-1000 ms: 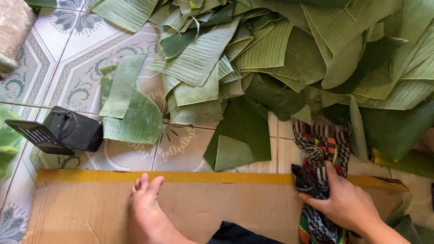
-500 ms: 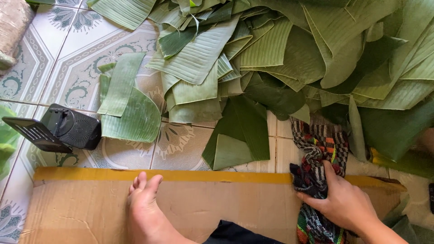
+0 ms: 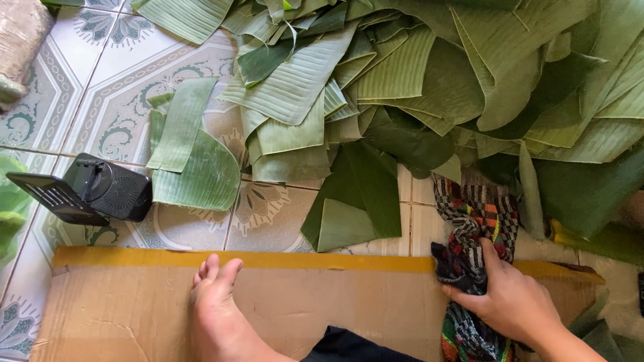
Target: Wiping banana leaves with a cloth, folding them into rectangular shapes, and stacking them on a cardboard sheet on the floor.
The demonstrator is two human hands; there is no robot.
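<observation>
My right hand (image 3: 513,305) grips a bunched, multi-coloured checked cloth (image 3: 477,208) at the right end of a flat cardboard sheet (image 3: 335,295) with a yellow taped edge. The cloth stretches from the cardboard up onto the tiled floor, and its top touches the leaf pile. My bare foot (image 3: 216,312) rests on the cardboard, toes near the taped edge. My left hand is out of the picture. A big heap of cut green banana leaves (image 3: 429,74) covers the floor beyond. A folded dark leaf piece (image 3: 355,201) lies closest to the cardboard.
A small black speaker-like device (image 3: 100,191) with a flat grilled panel sits on the patterned tiles at the left, beside two loose leaf pieces (image 3: 194,161). A greyish bundle (image 3: 17,40) is at the top left corner. Dark fabric (image 3: 352,345) shows at the bottom edge.
Hardly anything differs. My right hand stays closed on the cloth in the same spot, and the foot has not moved.
</observation>
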